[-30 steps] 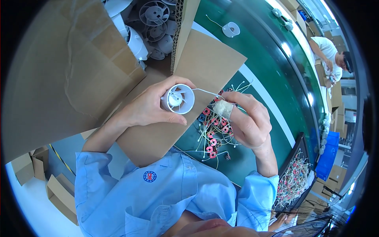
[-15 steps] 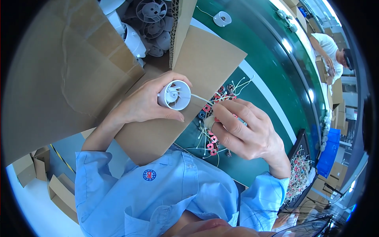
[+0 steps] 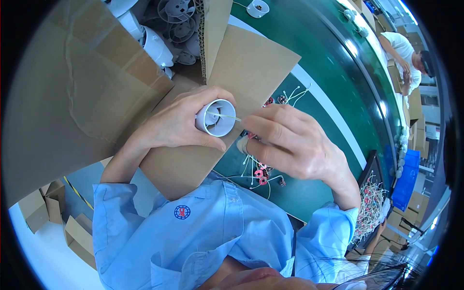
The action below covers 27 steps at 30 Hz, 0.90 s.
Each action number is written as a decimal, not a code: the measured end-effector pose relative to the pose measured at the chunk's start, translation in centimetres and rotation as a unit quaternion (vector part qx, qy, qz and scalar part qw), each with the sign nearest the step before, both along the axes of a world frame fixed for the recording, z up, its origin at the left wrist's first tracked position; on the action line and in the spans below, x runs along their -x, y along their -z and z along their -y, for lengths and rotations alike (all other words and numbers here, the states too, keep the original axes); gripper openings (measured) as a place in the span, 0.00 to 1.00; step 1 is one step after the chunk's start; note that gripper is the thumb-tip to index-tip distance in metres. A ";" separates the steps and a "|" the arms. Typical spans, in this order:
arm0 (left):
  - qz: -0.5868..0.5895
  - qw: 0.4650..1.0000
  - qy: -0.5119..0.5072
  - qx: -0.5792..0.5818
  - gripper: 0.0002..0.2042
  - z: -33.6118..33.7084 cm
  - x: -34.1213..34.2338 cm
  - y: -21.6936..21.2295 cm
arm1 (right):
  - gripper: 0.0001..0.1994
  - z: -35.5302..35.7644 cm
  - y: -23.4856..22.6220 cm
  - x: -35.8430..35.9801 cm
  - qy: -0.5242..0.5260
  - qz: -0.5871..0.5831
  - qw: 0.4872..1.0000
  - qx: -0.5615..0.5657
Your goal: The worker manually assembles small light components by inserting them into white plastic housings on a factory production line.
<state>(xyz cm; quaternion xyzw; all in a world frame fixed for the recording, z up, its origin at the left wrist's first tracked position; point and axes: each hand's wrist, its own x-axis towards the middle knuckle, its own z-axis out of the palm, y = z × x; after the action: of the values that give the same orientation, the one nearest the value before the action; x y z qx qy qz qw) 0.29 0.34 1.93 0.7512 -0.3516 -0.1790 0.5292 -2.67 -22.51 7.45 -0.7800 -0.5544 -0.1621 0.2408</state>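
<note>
Your left hand [image 3: 176,126] grips the white round housing [image 3: 216,117] over the cardboard flap [image 3: 251,67] at the green counter's [image 3: 333,87] near edge, right hand [image 3: 290,145] pinching the thin wire [image 3: 223,116] into its bore; likely mid-threading, so next feed straight through.

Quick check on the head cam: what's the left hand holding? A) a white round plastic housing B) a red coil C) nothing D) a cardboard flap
A: the left hand is wrapped around a white round plastic housing, open end toward the camera, while the right hand feeds a thin pale wire into it.
</note>
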 end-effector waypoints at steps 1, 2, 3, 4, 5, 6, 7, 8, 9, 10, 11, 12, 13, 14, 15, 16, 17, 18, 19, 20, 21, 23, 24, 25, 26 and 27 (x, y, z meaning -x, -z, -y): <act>-0.006 1.000 0.005 -0.002 0.29 -0.1 0.0 -0.2 | 0.10 0.0 0.0 -0.2 -0.004 -0.014 1.000 0.002; -0.013 1.000 0.010 -0.004 0.29 -0.2 -0.1 -0.3 | 0.10 0.1 -0.1 -0.1 -0.005 -0.013 1.000 0.002; -0.020 1.000 0.013 -0.006 0.30 -0.3 -0.1 -0.4 | 0.11 0.3 -0.2 0.0 -0.008 -0.043 0.999 0.004; -0.020 1.000 0.011 -0.006 0.30 -0.4 -0.1 -0.3 | 0.11 0.5 -0.3 0.2 -0.010 -0.072 0.997 0.005; -0.046 0.999 0.013 0.021 0.30 -0.4 -0.1 -0.2 | 0.11 0.6 -0.4 0.3 -0.013 -0.101 0.995 0.006; -0.073 0.996 0.015 0.047 0.30 -0.5 -0.1 -0.1 | 0.11 0.6 -0.4 0.3 -0.014 -0.102 0.995 0.007; -0.099 0.992 0.018 0.073 0.30 -0.5 -0.1 -0.1 | 0.11 0.6 -0.4 0.3 -0.016 -0.122 0.992 0.007; -0.100 0.992 0.020 0.074 0.30 -0.4 -0.1 -0.1 | 0.12 0.6 -0.4 0.4 -0.016 -0.143 0.990 0.007; -0.105 0.990 0.013 0.089 0.29 -0.2 0.0 -0.1 | 0.12 0.7 -0.4 0.5 -0.015 -0.164 0.986 0.008; -0.109 0.988 0.006 0.105 0.29 -0.1 0.1 -0.1 | 0.12 0.7 -0.4 0.6 -0.014 -0.164 0.986 0.008; -0.113 0.986 -0.001 0.120 0.29 0.1 0.3 -0.2 | 0.12 0.5 -0.4 0.7 0.025 -0.216 0.976 -0.015; -0.113 0.986 0.000 0.120 0.29 0.3 0.6 -0.4 | 0.12 0.2 -0.3 0.8 0.063 -0.267 0.961 -0.038; -0.019 0.998 -0.010 0.066 0.29 0.5 0.9 -0.7 | 0.13 -0.1 -0.4 0.8 0.104 -0.314 0.942 -0.062; 0.075 0.997 -0.021 0.011 0.29 0.8 1.1 -1.1 | 0.13 -0.3 -0.3 0.8 0.106 -0.310 0.943 -0.062; 0.170 0.984 -0.032 -0.043 0.29 1.0 1.3 -1.3 | 0.13 -0.5 -0.1 0.9 0.138 -0.348 0.924 -0.077; 0.174 0.983 -0.031 -0.042 0.29 1.1 1.4 -1.4 | 0.14 -0.7 0.3 1.0 0.170 -0.385 0.903 -0.092; 0.195 0.979 -0.046 -0.043 0.29 1.3 1.4 -1.4 | 0.14 -0.9 0.6 1.1 0.200 -0.421 0.878 -0.107; 0.216 0.973 -0.061 -0.045 0.30 1.4 1.5 -1.4 | 0.14 -1.0 0.8 1.3 0.200 -0.417 0.880 -0.107; 0.236 0.968 -0.077 -0.047 0.30 1.5 1.6 -1.5 | 0.15 -1.1 1.0 1.5 0.219 -0.393 0.885 -0.121; 0.239 0.967 -0.077 -0.045 0.30 1.5 1.7 -1.7 | 0.16 -1.2 1.2 1.7 0.238 -0.369 0.888 -0.135; 0.238 0.965 -0.095 -0.049 0.31 1.5 1.9 -1.9 | 0.16 -1.3 1.3 1.8 0.256 -0.344 0.891 -0.149; 0.235 0.962 -0.131 -0.055 0.32 1.5 2.3 -2.1 | 0.17 -1.4 1.5 1.5 0.249 -0.261 0.922 -0.143; 0.237 0.961 -0.130 -0.054 0.32 1.5 2.5 -2.2 | 0.17 -1.5 1.6 1.4 0.239 -0.179 0.945 -0.135; 0.256 0.955 -0.138 -0.058 0.33 1.6 2.6 -2.2 | 0.17 -1.6 1.8 1.3 0.227 -0.096 0.961 -0.127; 0.274 0.949 -0.145 -0.063 0.33 1.7 2.7 -2.2 | 0.17 -1.7 2.0 1.5 0.229 -0.094 0.961 -0.126; 0.292 0.942 -0.153 -0.068 0.34 1.8 2.8 -2.2 | 0.17 -1.8 2.3 1.7 0.233 -0.104 0.958 -0.132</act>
<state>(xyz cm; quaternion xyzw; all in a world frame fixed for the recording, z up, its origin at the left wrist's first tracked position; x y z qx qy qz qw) -2.46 -1.47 4.17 0.8492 -0.3584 0.1080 0.3724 -4.35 -20.70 5.20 -0.8613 -0.3032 -0.2034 0.3533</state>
